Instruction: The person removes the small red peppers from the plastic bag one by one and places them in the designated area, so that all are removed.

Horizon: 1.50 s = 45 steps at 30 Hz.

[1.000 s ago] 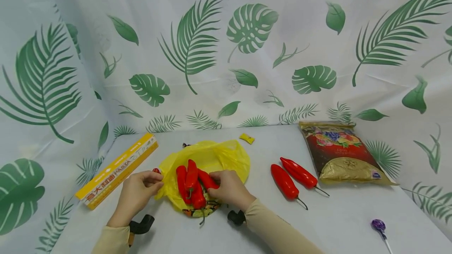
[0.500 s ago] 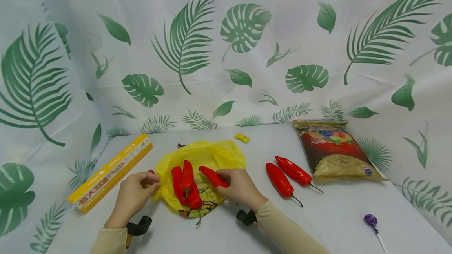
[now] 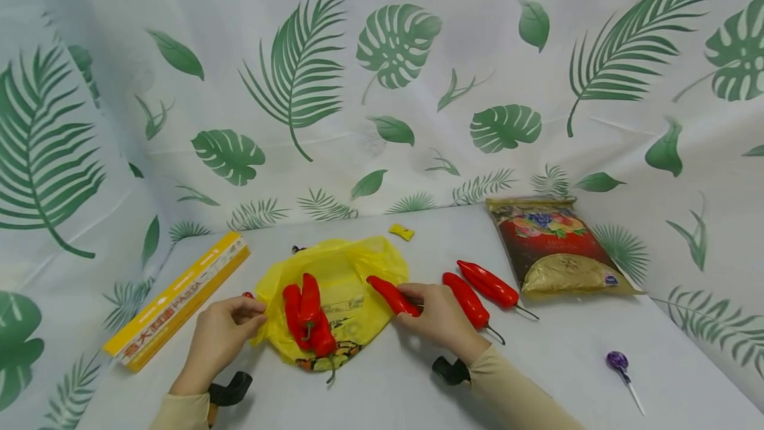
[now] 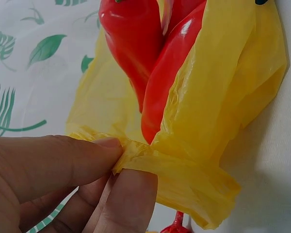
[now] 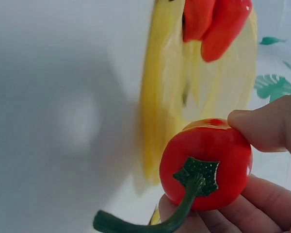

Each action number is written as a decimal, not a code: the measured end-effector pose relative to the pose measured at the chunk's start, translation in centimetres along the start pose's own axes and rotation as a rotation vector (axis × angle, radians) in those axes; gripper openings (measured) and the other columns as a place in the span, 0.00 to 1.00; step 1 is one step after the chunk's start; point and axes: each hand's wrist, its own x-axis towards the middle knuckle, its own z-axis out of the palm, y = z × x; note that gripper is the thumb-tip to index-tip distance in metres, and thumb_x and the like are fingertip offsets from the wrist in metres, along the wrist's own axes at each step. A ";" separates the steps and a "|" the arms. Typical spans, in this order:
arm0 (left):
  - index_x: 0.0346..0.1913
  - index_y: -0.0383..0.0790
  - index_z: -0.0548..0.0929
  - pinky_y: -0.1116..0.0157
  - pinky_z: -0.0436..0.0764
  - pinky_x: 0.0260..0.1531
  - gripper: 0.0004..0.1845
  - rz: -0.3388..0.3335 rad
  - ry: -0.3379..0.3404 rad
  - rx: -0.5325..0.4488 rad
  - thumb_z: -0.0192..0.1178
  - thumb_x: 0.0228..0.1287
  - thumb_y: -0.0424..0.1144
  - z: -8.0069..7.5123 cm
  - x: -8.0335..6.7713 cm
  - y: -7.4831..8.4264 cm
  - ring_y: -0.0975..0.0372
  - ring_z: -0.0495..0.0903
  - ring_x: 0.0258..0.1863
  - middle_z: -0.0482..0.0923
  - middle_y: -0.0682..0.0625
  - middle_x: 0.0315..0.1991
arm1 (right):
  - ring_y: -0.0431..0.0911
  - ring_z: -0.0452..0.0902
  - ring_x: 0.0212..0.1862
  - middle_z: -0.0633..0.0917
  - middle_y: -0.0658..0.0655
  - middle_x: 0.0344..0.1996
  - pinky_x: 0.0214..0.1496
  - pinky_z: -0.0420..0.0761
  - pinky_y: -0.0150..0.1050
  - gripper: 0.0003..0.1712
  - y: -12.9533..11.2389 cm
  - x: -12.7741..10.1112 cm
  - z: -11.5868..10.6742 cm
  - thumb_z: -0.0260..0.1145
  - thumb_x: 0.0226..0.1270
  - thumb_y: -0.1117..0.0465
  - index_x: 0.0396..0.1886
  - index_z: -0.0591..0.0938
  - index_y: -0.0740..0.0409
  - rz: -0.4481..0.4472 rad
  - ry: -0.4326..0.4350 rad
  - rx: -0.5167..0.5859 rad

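My left hand (image 3: pixel 217 334) pinches the left edge of a thin yellow plastic bag (image 4: pixel 199 121) between thumb and fingers. The bag (image 3: pixel 358 261) lies spread on the table, with three red chili peppers (image 3: pixel 310 304) piled on it. My right hand (image 3: pixel 442 317) grips another red chili pepper (image 3: pixel 390 296) at the bag's right side. In the right wrist view, thumb and fingers hold this pepper (image 5: pixel 208 160) near its green stem end, its curved stem facing the camera. Two more red chili peppers (image 3: pixel 488 284) lie just beyond my right hand, one partly hidden by it.
A yellow pasta box (image 3: pixel 179 297) lies at the left. The red and gold candy bag (image 3: pixel 555 247) lies at the back right. A purple lollipop (image 3: pixel 621 370) is at the front right, and a small yellow wrapped candy (image 3: pixel 402 231) sits behind the plastic bag.
My right hand has lifted one pepper off the pile and carried it right, to the bag's right edge. My left hand keeps its pinch on the bag. The head view has turned slightly right.
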 end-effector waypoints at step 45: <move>0.44 0.39 0.90 0.68 0.78 0.23 0.08 0.007 -0.009 0.013 0.73 0.63 0.37 -0.1 -0.1 -0.2 0.65 0.83 0.27 0.90 0.50 0.35 | 0.55 0.85 0.54 0.90 0.62 0.53 0.58 0.85 0.59 0.29 6.5 -3.9 -4.8 0.83 0.54 0.63 0.57 0.87 0.63 0.022 0.175 -0.287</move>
